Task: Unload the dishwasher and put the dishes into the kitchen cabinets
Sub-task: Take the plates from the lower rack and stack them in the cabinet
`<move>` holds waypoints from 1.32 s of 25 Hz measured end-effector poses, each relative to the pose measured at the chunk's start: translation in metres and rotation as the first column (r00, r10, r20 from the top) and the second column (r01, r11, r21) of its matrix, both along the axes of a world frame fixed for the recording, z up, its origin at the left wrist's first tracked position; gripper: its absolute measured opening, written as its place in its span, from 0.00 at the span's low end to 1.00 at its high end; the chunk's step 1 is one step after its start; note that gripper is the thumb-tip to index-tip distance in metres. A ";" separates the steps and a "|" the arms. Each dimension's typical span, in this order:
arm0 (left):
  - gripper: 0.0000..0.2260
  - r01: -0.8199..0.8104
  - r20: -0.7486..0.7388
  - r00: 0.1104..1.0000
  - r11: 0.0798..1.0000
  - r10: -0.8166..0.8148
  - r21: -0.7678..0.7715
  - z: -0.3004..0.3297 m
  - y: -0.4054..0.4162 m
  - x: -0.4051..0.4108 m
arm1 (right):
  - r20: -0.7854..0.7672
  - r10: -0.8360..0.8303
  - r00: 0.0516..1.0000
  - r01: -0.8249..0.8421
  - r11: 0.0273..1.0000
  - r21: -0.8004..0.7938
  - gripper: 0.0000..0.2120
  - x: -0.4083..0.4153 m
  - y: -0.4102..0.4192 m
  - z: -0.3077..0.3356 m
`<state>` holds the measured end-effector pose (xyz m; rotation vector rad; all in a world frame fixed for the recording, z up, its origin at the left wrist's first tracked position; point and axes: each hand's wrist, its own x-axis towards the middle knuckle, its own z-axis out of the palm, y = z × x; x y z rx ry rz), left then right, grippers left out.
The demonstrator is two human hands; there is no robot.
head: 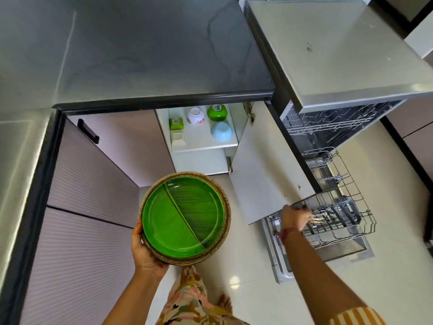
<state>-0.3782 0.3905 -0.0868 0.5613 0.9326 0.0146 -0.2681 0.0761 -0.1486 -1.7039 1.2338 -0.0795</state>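
Gripping from beneath, the left hand (pixel 145 250) curls its fingers under two stacked plates, thumb lying on the near left rim. The green plate (pixel 182 215) is round, glossy, printed like a banana leaf with a diagonal ridge splitting it in two; it lies inside a wider speckled brown plate (pixel 226 207), of which only the rim shows. Both are held level in front of the open cabinet (pixel 201 141).

The right hand (pixel 295 218) reaches into the lower rack (pixel 351 216) of the dishwasher (pixel 328 55), to the right of the cabinet, its fingers among the cutlery (pixel 322 218); whether they pinch anything I cannot tell, since the cabinet door's edge and the wires hide them.

On the cabinet shelf stand three upturned bowls, one white with flowers (pixel 195 116), one green (pixel 217 112), one pale blue (pixel 221 131), plus a small green box (pixel 176 123). The open cabinet door (pixel 262 165) juts out between the plates and the dishwasher.
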 end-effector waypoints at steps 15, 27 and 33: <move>0.24 0.279 -0.032 0.959 0.959 -0.281 -0.051 -0.072 0.033 0.151 | 0.164 0.346 0.924 -0.381 0.788 0.484 0.17 0.081 0.145 -0.049; 0.24 0.328 -0.071 0.945 0.912 -0.321 0.247 -0.413 0.035 0.289 | 0.201 0.355 0.913 -0.406 0.843 0.353 0.19 0.218 0.154 -0.360; 0.16 0.285 -0.090 0.959 0.907 -0.270 0.310 -0.530 0.041 0.370 | 0.270 0.392 0.879 -0.462 0.839 0.288 0.23 0.300 0.162 -0.481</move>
